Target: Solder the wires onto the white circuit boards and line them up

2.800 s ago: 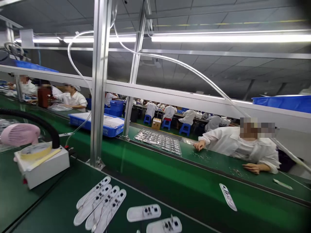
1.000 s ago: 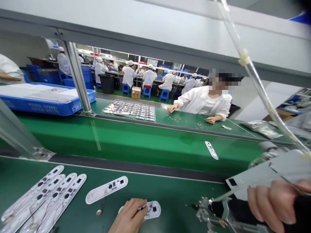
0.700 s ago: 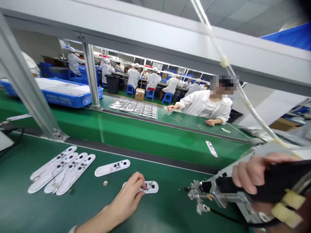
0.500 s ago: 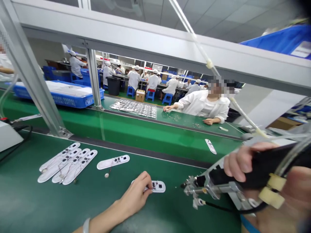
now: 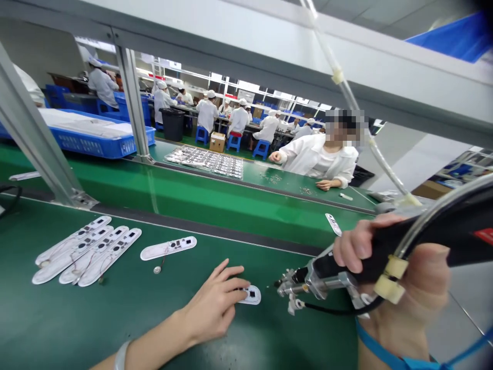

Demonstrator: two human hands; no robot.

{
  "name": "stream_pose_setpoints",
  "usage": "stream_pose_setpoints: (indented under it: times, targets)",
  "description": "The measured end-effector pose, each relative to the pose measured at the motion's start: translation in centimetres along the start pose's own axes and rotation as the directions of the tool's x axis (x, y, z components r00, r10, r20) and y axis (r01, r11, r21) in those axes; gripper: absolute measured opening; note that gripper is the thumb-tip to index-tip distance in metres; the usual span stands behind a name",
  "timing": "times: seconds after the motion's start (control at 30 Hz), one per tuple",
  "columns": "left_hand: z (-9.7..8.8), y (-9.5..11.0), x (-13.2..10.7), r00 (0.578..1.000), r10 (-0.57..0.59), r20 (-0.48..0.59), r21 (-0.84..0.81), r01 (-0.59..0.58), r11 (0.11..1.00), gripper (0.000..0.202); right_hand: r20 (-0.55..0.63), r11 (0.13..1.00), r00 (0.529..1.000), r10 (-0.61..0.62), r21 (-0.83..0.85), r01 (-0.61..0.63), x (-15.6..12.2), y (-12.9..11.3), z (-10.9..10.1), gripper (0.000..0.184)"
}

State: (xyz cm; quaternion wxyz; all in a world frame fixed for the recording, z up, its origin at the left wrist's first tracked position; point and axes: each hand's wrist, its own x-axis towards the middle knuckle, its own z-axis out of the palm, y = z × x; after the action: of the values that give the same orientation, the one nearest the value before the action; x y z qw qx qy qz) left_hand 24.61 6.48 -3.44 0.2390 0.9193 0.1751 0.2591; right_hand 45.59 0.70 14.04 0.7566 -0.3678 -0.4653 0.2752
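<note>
White piece (image 5: 252,295) lies on the green table (image 5: 115,318), front middle, pinned flat under the fingertips of my left hand (image 5: 215,306). Left grip is apart: fingers spread and pressing down, wrapped round nothing. Right hand (image 5: 389,288) has its grip clamped on the black handle of the handheld tool (image 5: 327,270). The tool's metal nose points at the piece from just beside it, and I see no contact. A clear hose (image 5: 348,95) runs from the tool up towards the overhead frame.

My read on progress: piece placed and held, tool lined up, nose not yet on it.

Left of the piece, a long white strip (image 5: 168,247) lies alone with a wire and a small disc. Further left are four more strips (image 5: 87,249), fanned side by side and touching. I can't tell whether those are finished or waiting.

Beyond, one strip rides the conveyor belt (image 5: 231,205). A co-worker (image 5: 319,159) in white sits across it.
</note>
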Motion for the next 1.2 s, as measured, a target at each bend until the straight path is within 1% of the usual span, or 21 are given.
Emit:
stream_pose_setpoints:
  times: [0.03,0.1,0.27,0.37,0.5,0.7,0.83,1.0,1.13,1.2]
  targets:
    - [-0.2,0.0,0.0,0.999,0.006,0.034,-0.001,-0.006,1.000,0.042,-0.002,1.000,1.000,0.005,-0.003,-0.005,0.0,0.1,0.0,0.035]
    - [-0.4,-0.1,0.2,0.999,-0.008,0.054,-0.028,0.009,1.000,0.036,0.001,1.000,1.000,0.014,-0.011,-0.014,0.0,0.5,0.1,0.036]
    - [0.0,-0.9,1.0,0.998,-0.061,0.010,-0.113,0.061,0.992,0.026,0.007,0.999,0.999,0.040,-0.031,-0.039,0.1,1.5,0.0,0.036]
    - [0.3,-1.2,1.4,0.999,-0.054,-0.002,-0.141,0.053,0.989,0.022,-0.007,0.997,0.998,0.055,-0.059,-0.055,0.2,1.9,0.1,0.036]
    - [0.4,-1.2,1.5,1.000,-0.015,0.017,-0.179,0.018,0.984,0.024,0.008,0.993,0.998,0.068,-0.097,-0.067,0.5,2.1,0.3,0.035]
    - [0.5,-0.9,1.6,0.999,-0.031,0.039,-0.186,0.038,0.982,0.027,-0.006,0.988,0.998,0.063,-0.139,-0.064,0.5,1.8,0.6,0.035]
    - [0.5,-0.8,1.7,0.999,-0.028,0.043,-0.170,0.035,0.985,0.027,0.002,0.990,0.999,0.054,-0.130,-0.054,0.5,1.7,0.8,0.033]
    - [0.6,-0.8,1.6,0.999,-0.030,0.034,-0.174,0.036,0.984,0.027,0.016,0.994,0.998,0.062,-0.093,-0.060,0.6,2.0,0.5,0.036]
    - [0.7,-1.0,1.6,1.000,-0.005,0.012,-0.183,0.007,0.983,0.026,0.006,0.994,0.999,0.052,-0.095,-0.051,0.7,2.4,0.3,0.039]
    - [0.8,-1.1,1.6,1.000,0.009,0.012,-0.179,-0.007,0.984,0.025,0.019,0.994,0.999,0.046,-0.100,-0.044,0.7,2.5,0.3,0.041]
